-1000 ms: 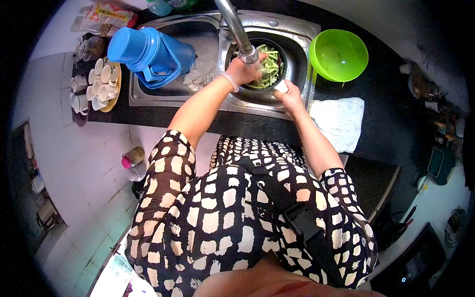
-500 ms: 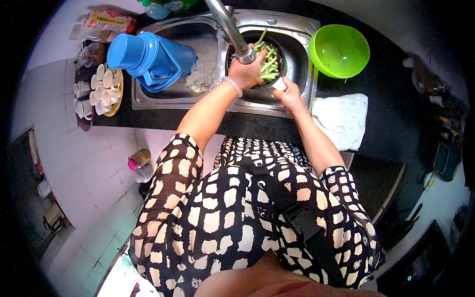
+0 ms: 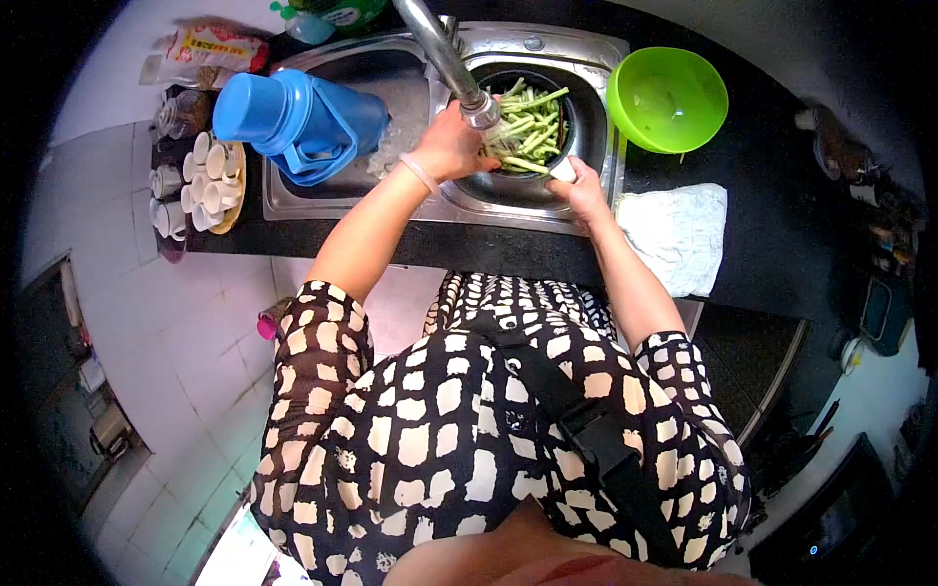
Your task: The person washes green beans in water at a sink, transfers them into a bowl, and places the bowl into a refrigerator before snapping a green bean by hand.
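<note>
Cut green beans (image 3: 532, 122) fill a dark round pan (image 3: 563, 109) in the right basin of the steel sink (image 3: 598, 146). My right hand (image 3: 583, 188) is closed around the pan's white handle (image 3: 563, 170) at its near right side. At the pan's left edge is my left hand (image 3: 457, 145), thumb and fingers apart, beside the beans. The faucet (image 3: 481, 109) hangs over the pan and hides some of the left fingertips. Water appears to fall from it onto the beans.
A blue thermos (image 3: 303, 122) lies in the left basin. Right of the sink are a green bowl (image 3: 669, 103) and a folded white cloth (image 3: 672, 239). Cups (image 3: 217, 186) on a tray stand at the left. A printed food bag (image 3: 210, 54) and bottles sit behind.
My left hand has drawn back leftward from the middle of the beans to the pan's edge, uncovering more of them. My right hand stays on the handle, shifted slightly right.
</note>
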A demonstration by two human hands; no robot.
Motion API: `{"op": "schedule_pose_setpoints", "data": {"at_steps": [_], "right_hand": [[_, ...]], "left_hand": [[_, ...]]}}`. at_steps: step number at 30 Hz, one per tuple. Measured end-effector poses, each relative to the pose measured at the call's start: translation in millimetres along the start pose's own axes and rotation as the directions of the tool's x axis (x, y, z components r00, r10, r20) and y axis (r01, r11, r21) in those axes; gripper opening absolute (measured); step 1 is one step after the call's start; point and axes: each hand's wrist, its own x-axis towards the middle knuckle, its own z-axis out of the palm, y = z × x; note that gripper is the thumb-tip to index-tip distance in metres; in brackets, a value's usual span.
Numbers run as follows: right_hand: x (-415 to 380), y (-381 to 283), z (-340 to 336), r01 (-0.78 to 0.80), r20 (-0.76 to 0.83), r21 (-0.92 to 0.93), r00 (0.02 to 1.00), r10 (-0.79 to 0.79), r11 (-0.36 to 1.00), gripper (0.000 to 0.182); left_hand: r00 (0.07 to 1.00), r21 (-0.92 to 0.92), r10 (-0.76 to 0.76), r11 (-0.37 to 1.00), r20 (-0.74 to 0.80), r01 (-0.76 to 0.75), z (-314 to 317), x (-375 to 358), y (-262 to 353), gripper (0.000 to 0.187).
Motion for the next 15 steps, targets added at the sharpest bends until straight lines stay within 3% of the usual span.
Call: {"op": "schedule_pose_setpoints", "data": {"at_steps": [1,2,5,8,11,12,15], "right_hand": [[1.8,1.4,-0.4,0.008,0.015,-0.047,1.0,-0.008,0.999,0.034],[3.7,1.8,1.5,0.016,0.029,-0.095,0.999,-0.013,0.995,0.034],[4.5,7.2,1.6,0.034,0.027,-0.16,0.999,-0.03,0.987,0.034],[4.6,13.4,2.2,0.033,-0.004,-0.05,0.999,-0.033,0.998,0.033],[5.3,18.1,-1.4,-0.038,0.009,-0.034,0.999,0.038,0.999,0.034],[4.1,13.7,-1.4,-0.057,0.013,-0.037,0.998,0.058,0.998,0.035],[-1.8,0.8,-1.6,-0.045,0.03,0.013,0.999,0.045,0.999,0.036]], "left_hand": [[0.999,0.034,-0.041,0.999,0.012,0.041,0.7,-1.6,-1.2,0.097],[0.999,0.048,0.033,0.998,-0.011,-0.032,-2.1,-1.7,-1.2,0.092],[0.993,-0.109,0.006,0.994,0.12,0.007,12.6,3.2,-4.4,0.081],[0.997,-0.306,-0.066,0.949,0.044,0.076,25.3,1.6,-8.8,0.072],[0.994,-0.643,-0.113,0.762,-0.009,0.081,26.6,3.1,-4.1,0.067],[0.988,-0.655,-0.15,0.743,0.04,0.139,9.1,2.7,8.8,0.069],[0.987,-0.342,0.066,0.933,-0.148,-0.114,-6.0,-4.2,13.0,0.072]]}}
